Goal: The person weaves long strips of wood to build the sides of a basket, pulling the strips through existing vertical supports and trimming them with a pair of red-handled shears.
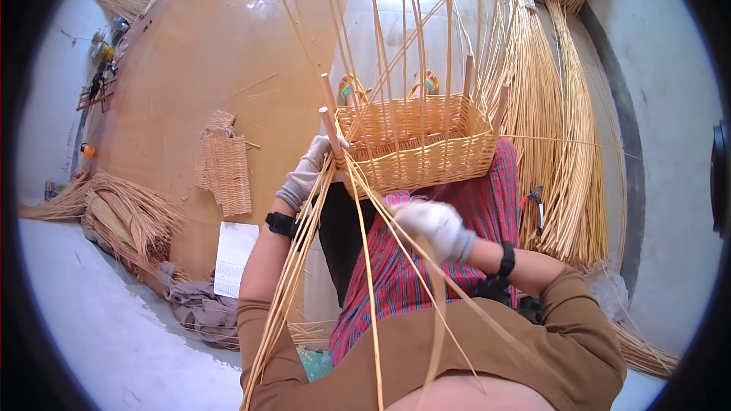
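A half-woven rectangular wicker basket (pixel 435 169) rests on my lap, tilted so its inside shows, with long upright canes (pixel 403 46) rising from it. Wooden posts (pixel 329 128) stick up at its corners. My left hand (pixel 306 175), in a pale glove, is closed around the basket's near left corner, where a bundle of loose wicker strands (pixel 293 281) fans down toward me. My right hand (pixel 432 230), in a white glove and blurred by motion, is closed on wicker strands (pixel 396 230) running from that same corner. Its fingertips are partly hidden.
Long bundles of cane (pixel 560 144) lie on the floor at right, with pliers (pixel 536 205) on them. At left are a woven panel (pixel 227 171), a paper sheet (pixel 236 259), grey cloth (pixel 204 308) and more bundled cane (pixel 126 213). Sandalled feet (pixel 422 85) show beyond the basket.
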Demonstrator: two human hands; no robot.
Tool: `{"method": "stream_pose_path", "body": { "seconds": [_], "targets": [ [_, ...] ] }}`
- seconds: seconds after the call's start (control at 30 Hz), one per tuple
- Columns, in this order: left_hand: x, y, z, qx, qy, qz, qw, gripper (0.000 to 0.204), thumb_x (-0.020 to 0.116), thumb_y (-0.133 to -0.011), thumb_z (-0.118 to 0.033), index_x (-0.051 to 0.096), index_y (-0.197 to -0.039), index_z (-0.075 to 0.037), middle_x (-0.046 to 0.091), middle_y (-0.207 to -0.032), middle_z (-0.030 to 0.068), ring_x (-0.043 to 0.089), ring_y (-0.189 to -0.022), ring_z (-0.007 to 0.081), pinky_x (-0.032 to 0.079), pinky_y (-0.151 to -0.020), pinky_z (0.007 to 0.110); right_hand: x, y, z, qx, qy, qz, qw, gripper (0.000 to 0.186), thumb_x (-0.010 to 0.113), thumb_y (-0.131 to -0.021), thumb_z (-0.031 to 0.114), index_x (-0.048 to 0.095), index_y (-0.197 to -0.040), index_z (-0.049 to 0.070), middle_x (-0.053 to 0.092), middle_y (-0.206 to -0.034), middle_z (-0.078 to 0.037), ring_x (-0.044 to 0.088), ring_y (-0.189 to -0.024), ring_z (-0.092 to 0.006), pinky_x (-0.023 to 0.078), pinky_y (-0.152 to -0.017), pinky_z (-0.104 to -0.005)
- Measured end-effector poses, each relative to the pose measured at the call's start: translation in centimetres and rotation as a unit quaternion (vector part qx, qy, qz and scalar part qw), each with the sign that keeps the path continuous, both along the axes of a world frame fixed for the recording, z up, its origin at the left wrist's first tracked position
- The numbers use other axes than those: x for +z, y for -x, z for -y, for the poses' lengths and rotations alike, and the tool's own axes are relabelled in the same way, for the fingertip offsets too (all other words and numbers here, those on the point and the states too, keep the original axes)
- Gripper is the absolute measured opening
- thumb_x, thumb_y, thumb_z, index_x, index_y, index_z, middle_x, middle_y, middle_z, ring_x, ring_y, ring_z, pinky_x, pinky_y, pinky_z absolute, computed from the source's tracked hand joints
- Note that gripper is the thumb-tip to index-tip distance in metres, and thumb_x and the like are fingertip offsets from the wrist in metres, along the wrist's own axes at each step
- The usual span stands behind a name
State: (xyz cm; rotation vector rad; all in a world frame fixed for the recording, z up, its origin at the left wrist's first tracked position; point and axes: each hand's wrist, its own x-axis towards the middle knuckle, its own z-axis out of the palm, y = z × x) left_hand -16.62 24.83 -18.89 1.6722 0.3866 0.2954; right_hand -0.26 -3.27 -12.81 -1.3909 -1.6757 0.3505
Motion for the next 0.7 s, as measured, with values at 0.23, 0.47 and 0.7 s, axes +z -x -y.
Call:
{"method": "stream_pose_path", "body": {
  "seconds": [0.23,0.47,0.7],
  "targets": [
    [-3.0,-1.0,5.4,0.262,-0.149,0.071,0.951,0.070,0.088,-0.076,-0.008,0.052,-0.136,-0.012,0.050,-0.131,0.0073,0.054,-0.122,0.0230,0.046,-0.108,0.040,-7.5,-11.0,-3.8,-0.220,0.206,-0.521,0.799,0.027,0.065,-0.104,0.032,0.075,-0.112,0.008,0.078,-0.095,-0.005,0.074,-0.078,-0.0121,0.054,-0.063,-0.0246],
    [-4.5,-4.3,7.1,0.326,-0.003,0.122,0.938,0.096,0.096,-0.071,-0.017,0.038,-0.147,-0.008,0.052,-0.138,0.0102,0.052,-0.128,0.0240,0.046,-0.111,0.039,-7.6,-8.5,-3.8,-0.292,0.063,-0.428,0.853,0.016,0.070,-0.101,0.019,0.072,-0.110,0.007,0.077,-0.093,-0.006,0.074,-0.082,-0.0160,0.057,-0.068,-0.0280],
    [-5.5,-4.4,7.3,0.347,0.024,0.123,0.929,0.097,0.095,-0.072,-0.016,0.036,-0.148,-0.009,0.051,-0.138,0.0101,0.052,-0.128,0.0241,0.046,-0.111,0.038,-0.5,-5.8,-4.5,-0.126,-0.022,-0.186,0.974,0.014,0.072,-0.090,0.001,0.071,-0.104,0.005,0.075,-0.099,-0.013,0.075,-0.092,-0.0281,0.058,-0.084,-0.0322]
  ]
}}
